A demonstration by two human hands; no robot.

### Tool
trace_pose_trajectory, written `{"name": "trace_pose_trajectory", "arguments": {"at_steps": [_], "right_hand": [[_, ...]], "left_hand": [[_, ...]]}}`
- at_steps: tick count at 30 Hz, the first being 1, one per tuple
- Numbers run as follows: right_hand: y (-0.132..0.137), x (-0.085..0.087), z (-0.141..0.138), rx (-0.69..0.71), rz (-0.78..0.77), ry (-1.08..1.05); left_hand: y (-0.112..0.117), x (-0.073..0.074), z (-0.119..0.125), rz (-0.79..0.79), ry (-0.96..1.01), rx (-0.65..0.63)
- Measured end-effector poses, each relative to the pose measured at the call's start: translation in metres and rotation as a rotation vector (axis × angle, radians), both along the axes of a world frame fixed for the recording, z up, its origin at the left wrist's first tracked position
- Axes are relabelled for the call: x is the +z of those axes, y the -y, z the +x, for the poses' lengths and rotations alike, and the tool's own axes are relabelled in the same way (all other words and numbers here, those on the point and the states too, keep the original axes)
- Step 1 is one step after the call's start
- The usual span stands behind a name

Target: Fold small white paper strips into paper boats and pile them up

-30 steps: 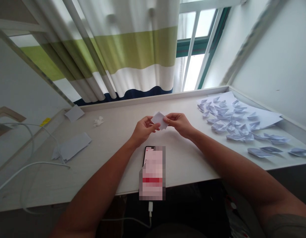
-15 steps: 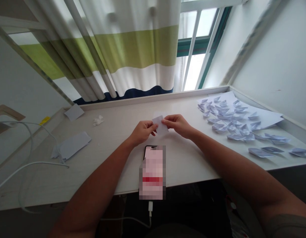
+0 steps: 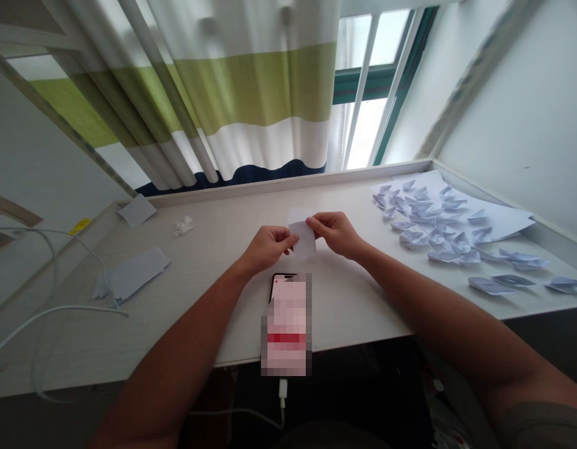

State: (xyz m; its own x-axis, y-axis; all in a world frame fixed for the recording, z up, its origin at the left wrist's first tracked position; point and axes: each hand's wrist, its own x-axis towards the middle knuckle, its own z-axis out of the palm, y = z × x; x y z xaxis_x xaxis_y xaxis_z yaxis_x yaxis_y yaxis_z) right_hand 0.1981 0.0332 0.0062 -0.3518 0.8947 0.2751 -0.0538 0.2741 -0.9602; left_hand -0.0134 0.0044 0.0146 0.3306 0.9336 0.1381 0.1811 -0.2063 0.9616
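Note:
A small folded white paper (image 3: 303, 236) is held just above the white desk (image 3: 214, 293), near its middle. My left hand (image 3: 268, 246) pinches the paper's left edge with curled fingers. My right hand (image 3: 334, 232) pinches its upper right edge. Both hands are closed on the paper. A phone (image 3: 286, 321) lies on the desk right below my hands, at the front edge, with a white charging cable (image 3: 283, 399) plugged into it.
Many folded paper boats (image 3: 433, 231) lie on white sheets (image 3: 503, 218) at the right. Paper strips (image 3: 129, 274), a paper square (image 3: 136, 209) and a crumpled scrap (image 3: 184, 226) lie at the left. White cables (image 3: 50, 312) loop there. A striped curtain (image 3: 232, 100) and a window are behind.
The folded paper has been turned in my fingers from a tilted diamond to a more upright, narrower shape. Both hands stayed in nearly the same place.

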Motion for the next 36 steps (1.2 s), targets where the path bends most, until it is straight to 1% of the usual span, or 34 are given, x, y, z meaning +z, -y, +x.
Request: {"name": "trace_pose_trajectory", "arguments": {"at_steps": [2, 4, 6, 8, 10, 12, 16, 21, 24, 26, 29, 34, 36], "right_hand": [[0.001, 0.001, -0.001, -0.074, 0.049, 0.001], [0.001, 0.001, -0.002, -0.105, 0.046, -0.028], [0.001, -0.001, -0.002, -0.055, 0.002, -0.031], [0.001, -0.003, -0.002, 0.035, -0.034, 0.037], [0.001, -0.005, -0.002, 0.078, -0.032, 0.117], [0.001, -0.006, -0.001, 0.059, -0.021, 0.151], [0.002, -0.007, -0.003, -0.002, -0.036, 0.139], [0.002, -0.009, -0.004, 0.076, -0.047, 0.144], [0.001, -0.010, -0.004, 0.040, -0.041, 0.153], [0.001, -0.010, -0.004, 0.045, -0.039, 0.119], [0.001, -0.011, -0.004, 0.107, -0.061, 0.054], [0.002, -0.011, -0.004, 0.180, -0.117, -0.064], [0.002, -0.011, -0.004, 0.199, -0.143, -0.126]], "left_hand": [[0.001, 0.000, 0.002, 0.002, 0.024, 0.000], [0.002, 0.000, 0.004, 0.017, 0.059, 0.034], [0.001, -0.001, 0.004, 0.037, 0.085, 0.087], [-0.001, -0.002, 0.003, 0.050, 0.107, 0.133], [-0.002, -0.004, 0.001, 0.052, 0.125, 0.150], [-0.003, -0.004, 0.000, 0.048, 0.137, 0.139], [-0.003, -0.004, 0.001, 0.034, 0.157, 0.138], [-0.005, -0.007, 0.001, 0.043, 0.178, 0.223], [-0.007, -0.009, 0.002, 0.076, 0.200, 0.247], [-0.007, -0.009, 0.001, 0.077, 0.215, 0.245], [-0.007, -0.008, 0.000, 0.056, 0.220, 0.219], [-0.006, -0.007, -0.002, 0.029, 0.205, 0.129], [-0.005, -0.007, -0.001, 0.024, 0.224, 0.123]]}}
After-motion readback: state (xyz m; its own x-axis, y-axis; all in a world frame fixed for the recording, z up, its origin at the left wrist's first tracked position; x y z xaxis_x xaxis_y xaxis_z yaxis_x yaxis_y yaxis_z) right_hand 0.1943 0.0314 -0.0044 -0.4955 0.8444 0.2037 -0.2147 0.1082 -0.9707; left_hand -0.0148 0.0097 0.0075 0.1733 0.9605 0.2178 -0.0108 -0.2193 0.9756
